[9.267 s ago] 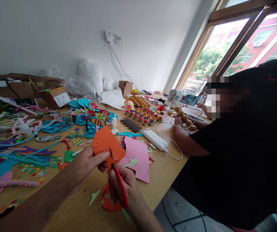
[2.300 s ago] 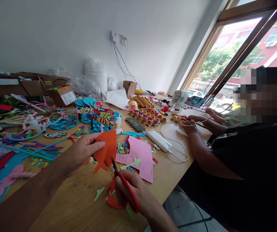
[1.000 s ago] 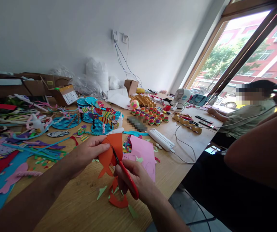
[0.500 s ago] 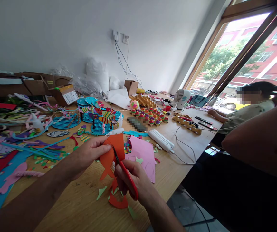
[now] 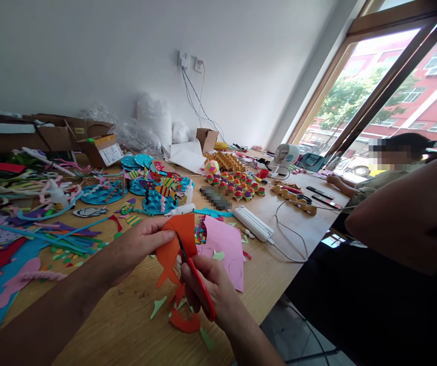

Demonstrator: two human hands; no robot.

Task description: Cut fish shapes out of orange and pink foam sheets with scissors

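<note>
Between thumb and fingers, my left hand (image 5: 134, 249) pinches a sheet of orange paper (image 5: 185, 226). Its lower part is cut to a fish shape with a forked tail. My right hand (image 5: 213, 284) is closed round the red handles of a pair of scissors (image 5: 202, 287), whose dark blades sit in the orange paper beside my left thumb. Below lie a curved orange offcut (image 5: 185, 323) and pale green paper scraps (image 5: 158, 307). Just beyond my right hand is a pink sheet of paper (image 5: 226, 244) with a drawn outline on it.
Coloured strips, pipe cleaners and blue decorated plates (image 5: 159, 203) cover the table's left side. A white power strip (image 5: 253, 223) with a trailing cable lies to the right, near painted egg-carton cups (image 5: 237, 184) and a small fan (image 5: 285, 155). Another person (image 5: 394, 168) sits at the far right.
The view has shifted slightly. Both hands keep their hold on the orange paper and scissors, and the blades stay in the paper at nearly the same spot.
</note>
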